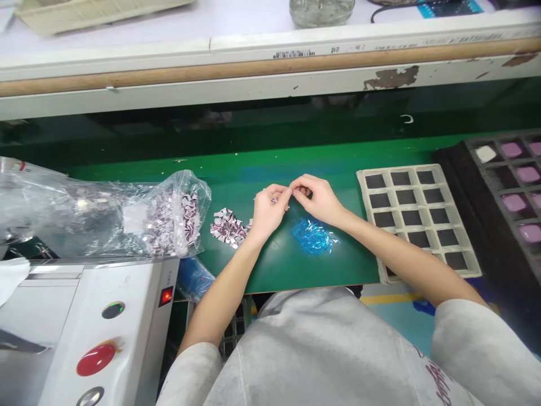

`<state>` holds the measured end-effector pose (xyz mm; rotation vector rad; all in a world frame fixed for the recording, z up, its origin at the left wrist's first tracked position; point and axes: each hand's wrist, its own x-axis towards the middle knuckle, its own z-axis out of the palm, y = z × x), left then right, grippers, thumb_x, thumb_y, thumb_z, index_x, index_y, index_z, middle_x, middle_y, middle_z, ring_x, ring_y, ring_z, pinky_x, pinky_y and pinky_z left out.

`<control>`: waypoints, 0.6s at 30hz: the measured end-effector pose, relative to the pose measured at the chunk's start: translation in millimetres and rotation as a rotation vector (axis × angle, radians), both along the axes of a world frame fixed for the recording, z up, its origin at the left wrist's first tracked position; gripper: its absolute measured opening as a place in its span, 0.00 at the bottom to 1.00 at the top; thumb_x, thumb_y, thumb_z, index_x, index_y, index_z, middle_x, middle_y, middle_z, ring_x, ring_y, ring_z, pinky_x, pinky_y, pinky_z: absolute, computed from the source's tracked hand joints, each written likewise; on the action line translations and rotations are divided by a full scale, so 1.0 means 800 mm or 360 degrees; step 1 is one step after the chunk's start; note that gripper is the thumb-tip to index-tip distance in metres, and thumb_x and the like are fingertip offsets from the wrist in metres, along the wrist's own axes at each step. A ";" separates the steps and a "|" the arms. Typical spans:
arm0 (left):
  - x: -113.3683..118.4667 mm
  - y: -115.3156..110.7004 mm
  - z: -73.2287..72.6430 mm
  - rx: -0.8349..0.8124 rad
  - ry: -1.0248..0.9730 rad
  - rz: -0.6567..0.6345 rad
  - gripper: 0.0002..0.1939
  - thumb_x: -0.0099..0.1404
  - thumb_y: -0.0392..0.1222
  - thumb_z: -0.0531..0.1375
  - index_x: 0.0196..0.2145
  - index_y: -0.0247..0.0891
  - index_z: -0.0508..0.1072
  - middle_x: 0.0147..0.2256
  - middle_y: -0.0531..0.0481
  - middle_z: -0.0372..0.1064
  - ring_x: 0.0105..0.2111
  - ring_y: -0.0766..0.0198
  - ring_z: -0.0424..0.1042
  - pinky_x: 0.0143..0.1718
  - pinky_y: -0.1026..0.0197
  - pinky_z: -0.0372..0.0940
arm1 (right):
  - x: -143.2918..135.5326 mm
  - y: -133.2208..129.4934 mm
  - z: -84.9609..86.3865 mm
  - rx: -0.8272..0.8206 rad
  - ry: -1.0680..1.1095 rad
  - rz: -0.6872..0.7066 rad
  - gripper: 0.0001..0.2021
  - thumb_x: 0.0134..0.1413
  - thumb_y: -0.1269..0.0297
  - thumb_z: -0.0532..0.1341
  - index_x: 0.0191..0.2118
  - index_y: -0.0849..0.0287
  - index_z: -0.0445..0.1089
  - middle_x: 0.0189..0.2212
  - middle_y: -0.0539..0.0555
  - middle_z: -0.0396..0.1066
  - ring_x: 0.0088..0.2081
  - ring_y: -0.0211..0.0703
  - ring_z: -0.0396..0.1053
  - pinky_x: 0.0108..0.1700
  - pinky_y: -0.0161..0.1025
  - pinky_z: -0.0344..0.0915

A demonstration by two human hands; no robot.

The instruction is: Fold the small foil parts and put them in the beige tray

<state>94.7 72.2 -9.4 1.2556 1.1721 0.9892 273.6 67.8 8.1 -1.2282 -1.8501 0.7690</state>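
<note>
My left hand is closed around a few small pale pieces, some showing between its fingers. Its fingertips meet those of my right hand, which is pinched; whatever lies between the fingertips is too small to make out. Left of my left hand, a pile of small silver and maroon pieces lies on the green tabletop. Just below my right hand is a heap of small shiny blue pieces.
A clear plastic bag of similar maroon pieces lies at the left, above a white machine with buttons. To the right are a cream compartment tray and a black tray with pink blocks. A shelf edge crosses behind.
</note>
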 end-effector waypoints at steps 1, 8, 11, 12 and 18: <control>0.000 -0.001 -0.001 0.0027 0.0015 0.0003 0.18 0.68 0.57 0.69 0.35 0.38 0.79 0.21 0.54 0.68 0.20 0.68 0.63 0.20 0.65 0.54 | -0.001 -0.001 0.000 -0.0051 0.0089 -0.0042 0.04 0.65 0.68 0.62 0.42 0.55 0.74 0.34 0.51 0.75 0.34 0.43 0.71 0.40 0.43 0.67; 0.002 -0.002 -0.005 0.0083 -0.0041 0.0060 0.17 0.70 0.55 0.68 0.34 0.39 0.77 0.20 0.55 0.68 0.19 0.69 0.63 0.21 0.65 0.54 | -0.002 -0.004 -0.005 -0.0235 0.0394 -0.0172 0.06 0.65 0.59 0.66 0.41 0.55 0.73 0.36 0.53 0.79 0.38 0.46 0.76 0.43 0.45 0.74; 0.003 -0.003 -0.003 0.0056 -0.0117 0.0100 0.18 0.70 0.56 0.69 0.33 0.39 0.76 0.20 0.56 0.67 0.19 0.69 0.62 0.22 0.66 0.55 | -0.003 -0.014 0.002 -0.0107 0.0278 -0.0119 0.05 0.67 0.60 0.64 0.40 0.55 0.74 0.42 0.56 0.78 0.41 0.47 0.75 0.42 0.45 0.74; 0.004 -0.003 -0.001 0.0042 -0.0144 0.0115 0.18 0.69 0.56 0.70 0.33 0.39 0.75 0.20 0.56 0.67 0.19 0.69 0.62 0.22 0.66 0.55 | -0.002 -0.017 0.004 -0.0058 0.0245 -0.0101 0.05 0.68 0.61 0.64 0.40 0.54 0.75 0.44 0.57 0.77 0.42 0.47 0.74 0.42 0.45 0.74; 0.005 0.000 0.013 -0.0162 -0.0345 0.0170 0.16 0.66 0.51 0.69 0.29 0.40 0.70 0.19 0.56 0.65 0.16 0.71 0.57 0.17 0.66 0.49 | 0.013 -0.021 -0.003 -0.0087 -0.0080 -0.0072 0.04 0.62 0.70 0.64 0.36 0.55 0.75 0.40 0.55 0.76 0.40 0.47 0.73 0.43 0.46 0.71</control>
